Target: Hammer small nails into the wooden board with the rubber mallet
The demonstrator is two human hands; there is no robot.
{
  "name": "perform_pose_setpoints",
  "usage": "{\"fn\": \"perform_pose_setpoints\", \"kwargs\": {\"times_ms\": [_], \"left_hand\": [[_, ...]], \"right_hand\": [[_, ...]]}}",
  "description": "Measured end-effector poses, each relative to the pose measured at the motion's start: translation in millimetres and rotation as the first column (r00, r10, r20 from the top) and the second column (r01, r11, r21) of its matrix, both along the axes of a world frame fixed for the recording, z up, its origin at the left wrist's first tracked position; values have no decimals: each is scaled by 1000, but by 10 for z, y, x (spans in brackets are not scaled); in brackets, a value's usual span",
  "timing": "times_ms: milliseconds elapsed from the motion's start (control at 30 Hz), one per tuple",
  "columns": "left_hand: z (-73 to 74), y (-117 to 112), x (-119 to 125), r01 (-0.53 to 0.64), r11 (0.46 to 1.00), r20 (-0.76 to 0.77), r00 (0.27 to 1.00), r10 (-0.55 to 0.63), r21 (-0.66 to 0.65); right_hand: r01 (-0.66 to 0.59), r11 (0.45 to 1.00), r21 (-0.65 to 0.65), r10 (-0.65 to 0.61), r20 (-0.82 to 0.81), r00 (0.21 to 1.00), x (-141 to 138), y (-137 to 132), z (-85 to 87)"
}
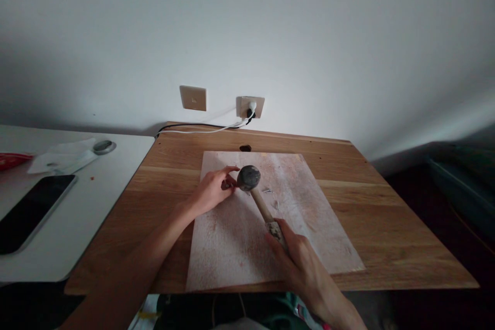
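My right hand (296, 258) is wrapped round the lower handle of a rubber mallet (249, 178), which has a dark round head and a wooden shaft. The mallet's head is over the upper part of a pale, worn board (224, 247). Close to its left side is my left hand (217, 188), fingers bent together near the board. The mallet head partly covers those fingertips, so whatever they pinch cannot be made out. Just right of the mallet head, a few small metal pieces, like nails (266, 190), lie on the board.
The board rests on a wooden table (359, 216) against the wall. On a white table (88, 206) at the left are a phone (34, 211), a roll of tape (103, 147) and a clear plastic bag (64, 156). Cables (204, 129) run to a wall socket (244, 105).
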State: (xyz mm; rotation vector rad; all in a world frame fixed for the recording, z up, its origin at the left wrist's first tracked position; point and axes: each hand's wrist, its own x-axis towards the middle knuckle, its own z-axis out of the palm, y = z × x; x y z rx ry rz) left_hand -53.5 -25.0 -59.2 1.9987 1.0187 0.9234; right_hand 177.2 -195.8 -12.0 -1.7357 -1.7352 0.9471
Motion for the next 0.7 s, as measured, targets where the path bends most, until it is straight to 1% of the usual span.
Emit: {"fn": "perform_pose_setpoints", "kwargs": {"times_ms": [67,133,300,400,467,533,600,700], "left_hand": [[-20,1,9,6,1000,21,1000,-6,0],[-38,4,14,18,1000,33,999,-18,-3],[-51,-1,-13,56,998,29,998,-56,-7],[-24,-19,-39,66,996,-13,998,-65,58],[23,-38,-34,82,985,-75,995,-71,155],[97,-66,4,143,949,-194,977,-89,282],[185,-100,74,246,887,-356,929,-100,392],[304,-148,200,388,798,-552,830,-85,461]], "right_hand": [[8,1000,-4,-9,-19,1000,2,-12,0],[40,999,-5,-40,-52,998,6,-40,40],[102,992,-79,-111,-127,986,83,-127,141],[199,973,-113,-214,-140,967,211,-172,128],[250,960,-122,-266,-132,955,317,-202,106],[280,954,-111,-292,-110,950,417,-232,87],[308,945,-108,-318,-98,943,492,-263,72],[339,928,-154,-358,-119,926,546,-309,42]]}}
